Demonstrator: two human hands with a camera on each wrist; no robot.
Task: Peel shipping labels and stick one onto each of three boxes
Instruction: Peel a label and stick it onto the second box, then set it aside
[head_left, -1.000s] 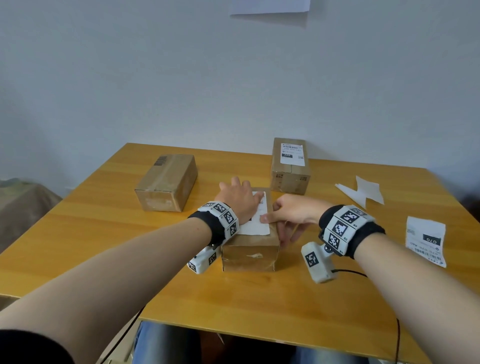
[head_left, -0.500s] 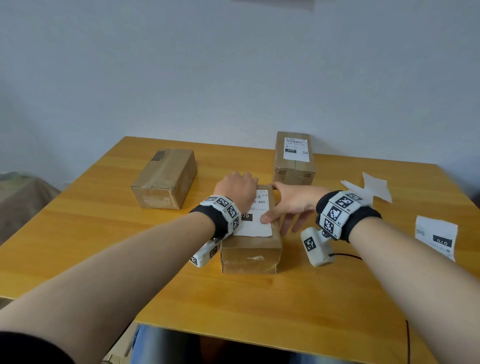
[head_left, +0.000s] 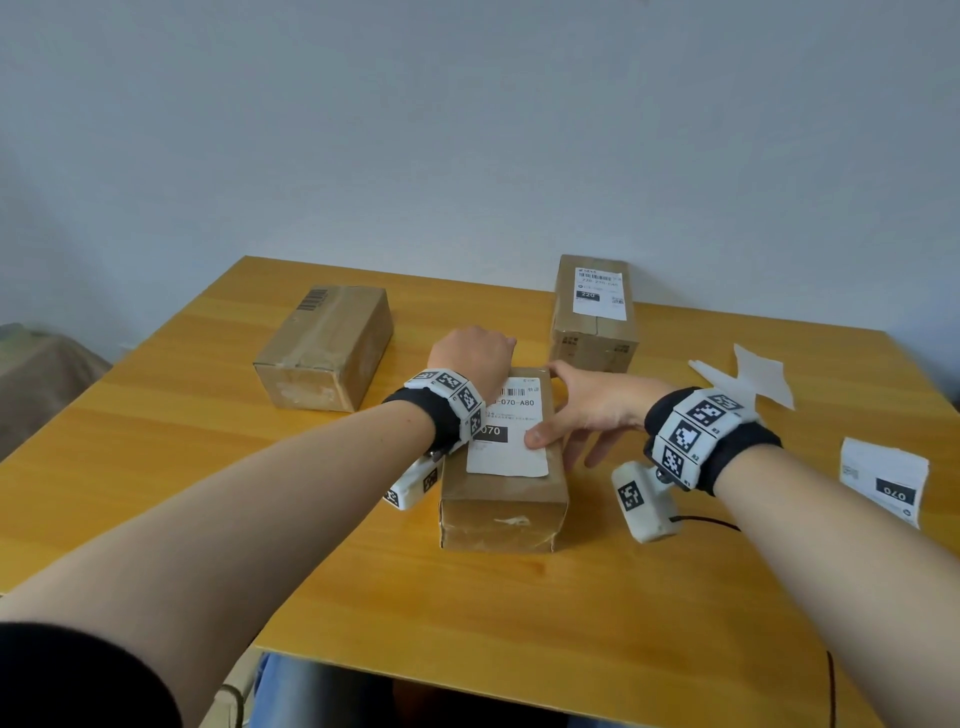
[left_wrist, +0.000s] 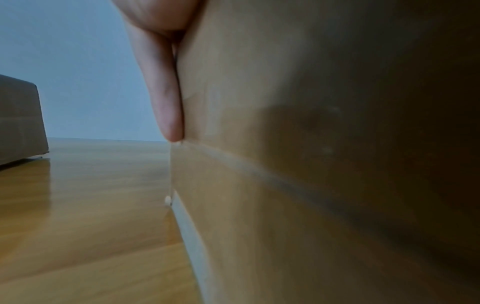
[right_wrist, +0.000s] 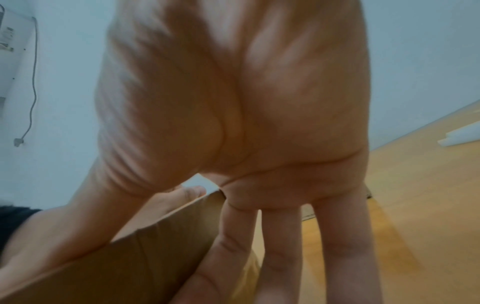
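Since the earlier frame, your right hand (head_left: 582, 410) has slid farther up the middle box (head_left: 501, 499), and more of its label (head_left: 511, 434) now shows. Your left hand (head_left: 470, 358) rests over the far left end of that box; in the left wrist view one straight finger lies against its cardboard side (left_wrist: 285, 144), but whether the other fingers curl you cannot tell. Your right hand is spread flat, thumb (head_left: 537, 439) pressing the label's right edge and the straight fingers (right_wrist: 283, 246) hanging down the box's right side.

That label reads "070-A80" under a barcode, with "070" in a black block below. Behind the middle box stands a second box (head_left: 595, 332), its white label (head_left: 597, 293) carrying a barcode and a dark "220" block. To the left of the middle box lies a third box (head_left: 324, 348), bearing only a printed barcode (head_left: 311, 300) at its far end. What any box holds is hidden: all are closed.

Right of the middle box, on the tabletop (head_left: 519, 613), lie white backing scraps (head_left: 758, 376) and, farther right, a loose label (head_left: 883, 480) marked "070".
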